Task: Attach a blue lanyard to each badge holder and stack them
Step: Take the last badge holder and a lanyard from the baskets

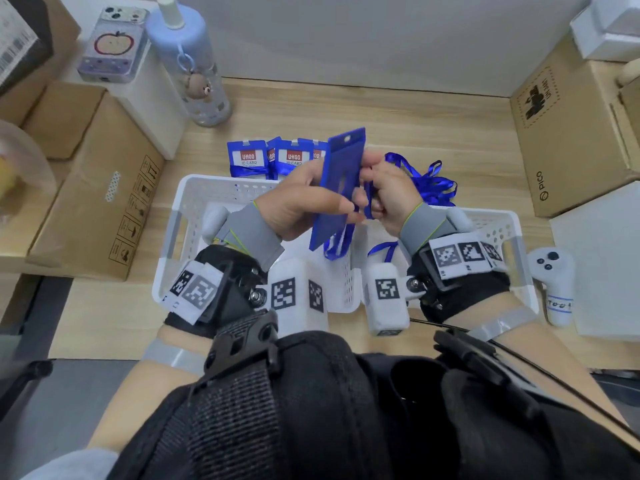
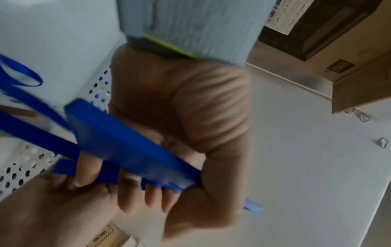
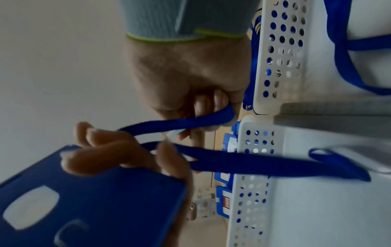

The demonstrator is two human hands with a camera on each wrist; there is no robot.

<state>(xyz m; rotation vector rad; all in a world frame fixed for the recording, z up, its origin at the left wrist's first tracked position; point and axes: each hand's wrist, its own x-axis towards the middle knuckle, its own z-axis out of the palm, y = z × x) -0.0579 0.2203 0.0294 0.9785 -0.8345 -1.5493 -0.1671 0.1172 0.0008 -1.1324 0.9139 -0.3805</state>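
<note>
My left hand grips a blue badge holder upright above the white basket, thumb on one face, fingers behind. In the left wrist view the badge holder lies across my curled fingers. My right hand pinches a blue lanyard beside the holder; in the right wrist view the lanyard loops from my fingers toward the holder. A loop of it hangs down into the basket. Loose blue lanyards lie behind the basket. A row of badge holders lies behind it too.
Cardboard boxes stand at left and right. A pale blue bottle and a phone sit at the back left. A white controller lies right of the basket, beside a white board.
</note>
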